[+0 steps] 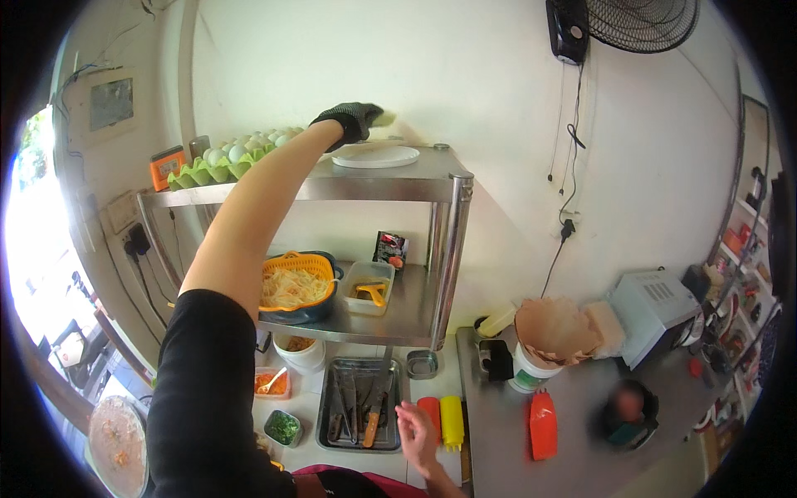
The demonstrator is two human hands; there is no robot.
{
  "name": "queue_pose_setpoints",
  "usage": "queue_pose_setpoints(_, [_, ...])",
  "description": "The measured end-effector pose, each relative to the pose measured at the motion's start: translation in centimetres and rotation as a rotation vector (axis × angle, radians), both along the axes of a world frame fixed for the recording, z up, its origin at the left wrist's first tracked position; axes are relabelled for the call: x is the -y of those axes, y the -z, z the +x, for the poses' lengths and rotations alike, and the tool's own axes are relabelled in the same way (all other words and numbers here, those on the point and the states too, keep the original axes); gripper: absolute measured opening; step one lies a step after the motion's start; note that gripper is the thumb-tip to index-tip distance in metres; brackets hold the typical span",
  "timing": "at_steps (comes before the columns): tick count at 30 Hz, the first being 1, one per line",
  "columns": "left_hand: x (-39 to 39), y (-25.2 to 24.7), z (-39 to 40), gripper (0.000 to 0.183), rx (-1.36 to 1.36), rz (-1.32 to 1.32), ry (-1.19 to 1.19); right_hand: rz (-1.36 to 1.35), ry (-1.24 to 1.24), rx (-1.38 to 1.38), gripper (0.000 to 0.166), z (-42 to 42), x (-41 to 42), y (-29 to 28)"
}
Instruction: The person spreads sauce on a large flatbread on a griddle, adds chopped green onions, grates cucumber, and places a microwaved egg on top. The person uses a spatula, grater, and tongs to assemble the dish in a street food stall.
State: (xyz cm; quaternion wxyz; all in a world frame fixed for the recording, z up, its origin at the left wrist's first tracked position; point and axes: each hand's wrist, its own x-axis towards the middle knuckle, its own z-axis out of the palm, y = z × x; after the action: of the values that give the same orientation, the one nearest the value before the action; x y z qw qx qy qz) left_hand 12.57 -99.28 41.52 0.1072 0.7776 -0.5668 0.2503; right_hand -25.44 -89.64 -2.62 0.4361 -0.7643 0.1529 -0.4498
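My left hand, in a dark knit glove, reaches over the top of a steel shelf. Its fingers close on a pale yellow-green item, too blurred to name. Just below it lie white round plates or lids; left of them, eggs fill a green tray. My bare right hand hovers low with fingers loosely bent, holding nothing. Beside it are a metal tray of tongs and an orange-handled knife, plus red and yellow squeeze bottles.
On the middle shelf stand a yellow basket of pale shreds and a plastic tub. A white bucket and chopped greens sit below. The right counter holds a paper-lined bucket, a red packet and a microwave.
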Motion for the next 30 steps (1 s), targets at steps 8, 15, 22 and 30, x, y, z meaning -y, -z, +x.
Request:
queue_pose_setpoints(8, [-14.7,-1.4,-7.9,0.05,-0.769,-0.782,0.432,-0.703,-0.047,0.363,0.014,10.5,6.7,-26.6])
queue_pose_setpoints(15, [-30.1,11.7,-16.9,0.048,-1.401,-1.036,0.698,-0.768,0.426,-0.372,0.048,27.1,9.7,-40.1])
queue_pose_setpoints(22, [-44.1,23.1,-20.6,0.061,-2.045,-1.275,1.142,-0.556,0.373,-0.766,0.102,34.0,10.9,-41.4])
queue_pose_setpoints(30, [-53.8,28.9,-23.1,0.05,-1.771,-1.707,0.329,0.453,-0.077,-0.008,0.041,40.5,20.7,-39.6])
